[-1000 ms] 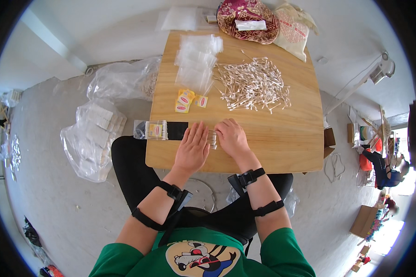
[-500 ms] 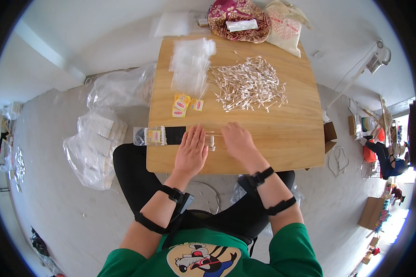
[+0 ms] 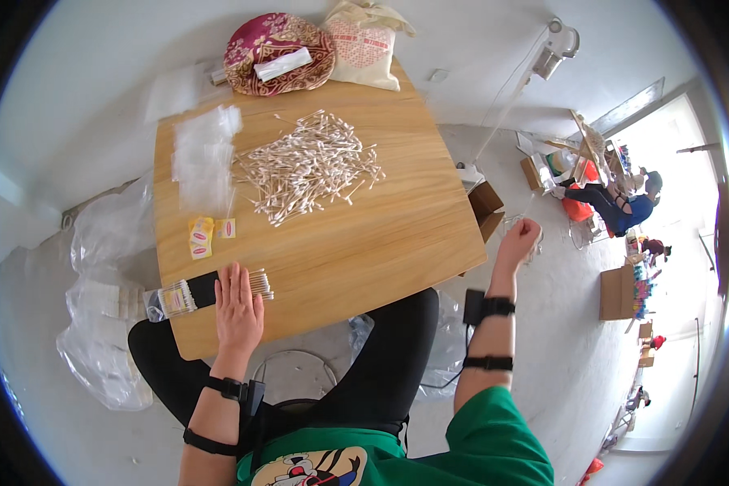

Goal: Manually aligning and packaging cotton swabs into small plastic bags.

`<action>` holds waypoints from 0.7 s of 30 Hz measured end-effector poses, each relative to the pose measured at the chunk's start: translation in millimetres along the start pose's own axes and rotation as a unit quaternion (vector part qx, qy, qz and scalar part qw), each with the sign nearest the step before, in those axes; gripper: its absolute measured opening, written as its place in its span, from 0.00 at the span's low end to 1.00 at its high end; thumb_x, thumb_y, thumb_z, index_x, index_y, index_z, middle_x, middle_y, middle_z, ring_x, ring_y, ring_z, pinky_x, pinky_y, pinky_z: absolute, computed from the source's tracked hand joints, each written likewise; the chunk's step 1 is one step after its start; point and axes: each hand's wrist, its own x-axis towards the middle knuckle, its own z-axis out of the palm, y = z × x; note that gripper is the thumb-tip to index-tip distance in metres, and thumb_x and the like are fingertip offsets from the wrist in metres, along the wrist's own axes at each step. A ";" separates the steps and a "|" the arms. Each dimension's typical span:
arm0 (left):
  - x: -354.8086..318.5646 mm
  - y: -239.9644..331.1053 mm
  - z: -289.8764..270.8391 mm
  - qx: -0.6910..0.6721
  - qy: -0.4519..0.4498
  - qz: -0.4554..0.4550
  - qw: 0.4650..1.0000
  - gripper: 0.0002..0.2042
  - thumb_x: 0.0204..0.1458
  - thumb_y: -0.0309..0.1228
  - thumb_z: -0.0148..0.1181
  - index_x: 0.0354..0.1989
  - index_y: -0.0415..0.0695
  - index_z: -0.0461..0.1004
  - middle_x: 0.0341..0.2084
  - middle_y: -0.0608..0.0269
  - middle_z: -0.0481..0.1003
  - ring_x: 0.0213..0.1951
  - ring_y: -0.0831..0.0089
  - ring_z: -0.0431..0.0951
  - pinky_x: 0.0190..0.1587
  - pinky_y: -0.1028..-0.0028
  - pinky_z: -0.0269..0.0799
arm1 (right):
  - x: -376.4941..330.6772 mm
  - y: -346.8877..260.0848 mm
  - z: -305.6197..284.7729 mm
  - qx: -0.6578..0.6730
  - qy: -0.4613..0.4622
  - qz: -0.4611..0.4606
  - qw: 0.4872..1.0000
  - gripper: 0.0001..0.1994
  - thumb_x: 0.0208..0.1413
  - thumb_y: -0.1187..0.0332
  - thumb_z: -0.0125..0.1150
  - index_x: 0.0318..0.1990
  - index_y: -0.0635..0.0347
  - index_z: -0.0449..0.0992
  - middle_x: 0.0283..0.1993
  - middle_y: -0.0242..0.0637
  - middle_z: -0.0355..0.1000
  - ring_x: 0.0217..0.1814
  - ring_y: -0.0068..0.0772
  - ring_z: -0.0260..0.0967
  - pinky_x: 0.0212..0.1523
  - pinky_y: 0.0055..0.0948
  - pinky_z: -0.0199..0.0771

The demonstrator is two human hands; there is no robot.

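Note:
My left hand (image 3: 239,316) lies flat with its fingers stretched out near the table's front left edge. It presses on a black strip (image 3: 204,289) and on a row of cotton swabs (image 3: 261,283), whose tips stick out to its right. At the strip's left end is a clear bag of cotton swabs (image 3: 176,298) with a yellow card inside, jutting over the edge. My right hand (image 3: 517,243) is closed and held out beyond the table's right edge; what its fingers hold, if anything, I cannot make out. Small yellow cards (image 3: 201,236) lie behind my left hand.
A loose pile of cotton swabs (image 3: 308,170) and flat clear bags (image 3: 198,158) lie on the wooden table (image 3: 397,186). A patterned cushion (image 3: 275,40) and a cloth bag (image 3: 364,53) sit behind. An opened cardboard box (image 3: 486,206) stands at right. Another person (image 3: 632,206) sits far right.
My right hand has swung away from the swabs beside my left hand, out past the table's right edge. My left hand stays flat on the strip. The view has turned to the right.

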 end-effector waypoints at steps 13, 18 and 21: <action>1.8 3.1 -3.6 -0.002 -0.016 -0.002 1.000 0.29 0.63 0.37 0.47 0.71 0.37 0.54 0.71 0.51 0.55 0.73 0.57 0.53 0.73 0.52 0.46 | -160.6 -134.4 99.7 0.057 -0.516 -0.167 0.838 0.04 0.56 0.70 0.61 0.37 0.57 0.76 0.39 0.44 0.73 0.41 0.51 0.72 0.42 0.45 0.73; 4.2 7.3 -5.9 -0.039 -0.013 -0.003 0.999 0.28 0.64 0.38 0.46 0.70 0.37 0.56 0.71 0.52 0.56 0.73 0.57 0.53 0.73 0.53 0.44 | -216.4 -181.2 117.8 0.077 -0.512 -0.246 0.820 0.08 0.54 0.69 0.63 0.41 0.56 0.74 0.43 0.41 0.72 0.50 0.50 0.70 0.49 0.44 0.73; 5.3 8.5 -8.3 -0.043 -0.010 -0.005 0.999 0.27 0.64 0.38 0.45 0.69 0.37 0.57 0.71 0.52 0.56 0.73 0.57 0.53 0.73 0.53 0.45 | -230.8 -193.0 118.3 0.076 -0.525 -0.249 0.810 0.09 0.53 0.70 0.65 0.41 0.55 0.73 0.44 0.41 0.72 0.51 0.48 0.70 0.49 0.43 0.73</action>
